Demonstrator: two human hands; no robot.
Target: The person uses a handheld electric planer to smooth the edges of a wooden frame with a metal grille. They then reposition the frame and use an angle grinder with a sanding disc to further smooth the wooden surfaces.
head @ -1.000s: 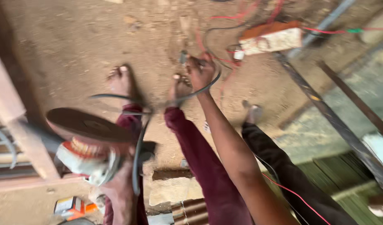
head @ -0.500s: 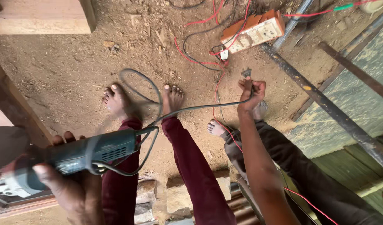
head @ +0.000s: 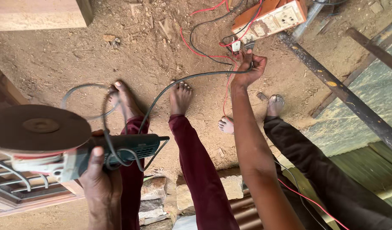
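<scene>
Down at the lower left, the left hand point(head: 100, 174) is clamped around the dark body of an angle grinder point(head: 76, 153), with the thumb lying over the top of the housing. Its round disc point(head: 38, 130) faces the camera at the left edge of the view, above a grey guard. A black cord point(head: 179, 81) loops loosely around the grinder body, then runs up across the dirt floor point(head: 55, 55) to the right hand point(head: 249, 68). That hand is stretched well away from the other one and is closed on the cord's far end, just below an orange and white socket board point(head: 272, 17) lying near the top edge of the floor. Red wires point(head: 196, 49) and further black ones trail from the board over the dirt. The person's bare feet point(head: 179, 96) in maroon trousers stand between the two hands. Another person's bare feet point(head: 275, 104) and dark trousers are just to the right of the outstretched arm. A wooden block point(head: 38, 12) sits in the top left corner.
</scene>
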